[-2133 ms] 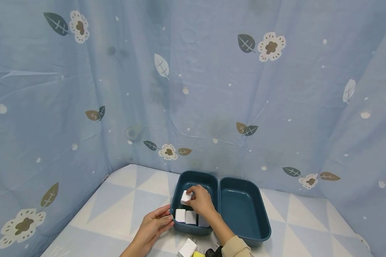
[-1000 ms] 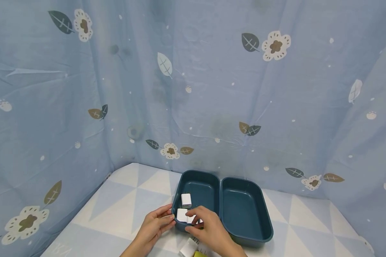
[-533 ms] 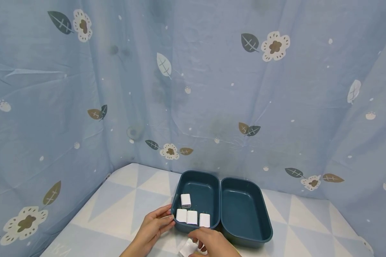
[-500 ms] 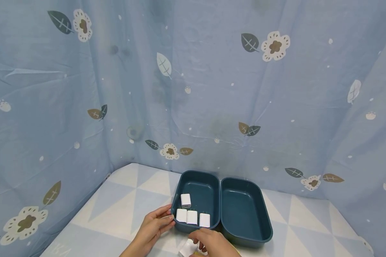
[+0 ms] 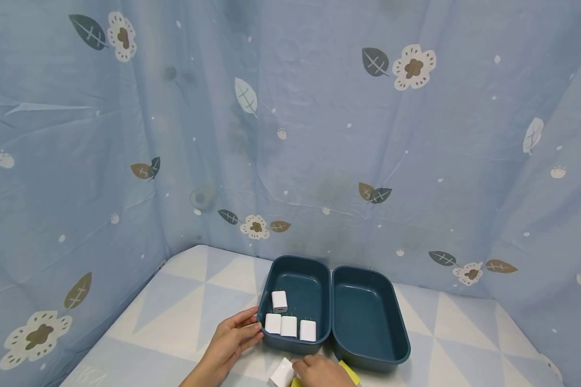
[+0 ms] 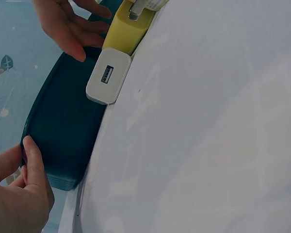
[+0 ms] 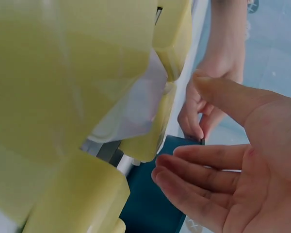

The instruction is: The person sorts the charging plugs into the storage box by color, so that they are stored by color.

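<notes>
While a white charger [image 5: 282,372] and some yellow plugs [image 5: 350,372] are lying on the desk [image 5: 174,322] at the near edge of the head view, the right hand [image 5: 321,371] is hanging over them, its fingers loosely bent, its thumb standing apart, and it is gripping nothing; whether its fingertips are touching a plug I cannot tell. To the left, the left hand [image 5: 229,343] is holding the near left corner of the left bin [image 5: 304,294], its thumb and fingers pressing on the wall.

Inside this dark teal bin, three white chargers [image 5: 288,326] are lying in a row along the near wall, the left two sitting side by side, the third lying slightly apart. Just behind the leftmost one, a fourth white charger [image 5: 279,301] is resting with its port facing the near side. The matching right bin [image 5: 368,320] is standing just beside the left one. Behind the desk, a pale blue curtain [image 5: 314,134] printed with flowers and leaves is hanging.
</notes>
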The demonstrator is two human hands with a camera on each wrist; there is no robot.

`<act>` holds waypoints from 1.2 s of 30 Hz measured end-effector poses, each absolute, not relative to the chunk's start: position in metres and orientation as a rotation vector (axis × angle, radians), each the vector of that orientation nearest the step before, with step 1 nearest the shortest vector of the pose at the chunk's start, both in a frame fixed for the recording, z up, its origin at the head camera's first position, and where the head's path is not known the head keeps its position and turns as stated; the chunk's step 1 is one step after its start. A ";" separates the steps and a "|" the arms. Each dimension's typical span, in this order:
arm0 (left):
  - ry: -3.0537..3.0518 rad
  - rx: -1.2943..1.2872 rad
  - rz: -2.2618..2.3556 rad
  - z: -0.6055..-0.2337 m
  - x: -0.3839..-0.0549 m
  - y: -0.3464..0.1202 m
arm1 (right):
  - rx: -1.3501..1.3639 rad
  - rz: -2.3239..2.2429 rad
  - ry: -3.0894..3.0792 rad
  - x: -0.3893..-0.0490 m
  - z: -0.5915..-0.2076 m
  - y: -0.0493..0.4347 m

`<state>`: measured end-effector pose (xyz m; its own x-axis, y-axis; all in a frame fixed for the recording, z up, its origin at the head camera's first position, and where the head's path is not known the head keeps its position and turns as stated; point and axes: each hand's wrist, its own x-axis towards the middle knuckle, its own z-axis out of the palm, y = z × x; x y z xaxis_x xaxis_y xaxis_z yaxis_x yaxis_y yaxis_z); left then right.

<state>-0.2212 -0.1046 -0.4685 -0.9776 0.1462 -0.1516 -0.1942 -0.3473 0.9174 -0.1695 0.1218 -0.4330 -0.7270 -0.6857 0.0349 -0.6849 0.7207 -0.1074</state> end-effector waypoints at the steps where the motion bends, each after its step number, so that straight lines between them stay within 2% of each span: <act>1: 1.658 -0.064 2.420 -0.469 -0.221 -0.105 | -1.137 -0.165 2.916 -0.169 -0.434 0.120; 17: 1.673 -0.059 2.414 -0.469 -0.221 -0.104 | -0.850 0.022 2.961 -0.172 -0.437 0.094; 36: 1.674 -0.075 2.412 -0.468 -0.221 -0.104 | -0.841 0.147 2.983 -0.176 -0.438 0.083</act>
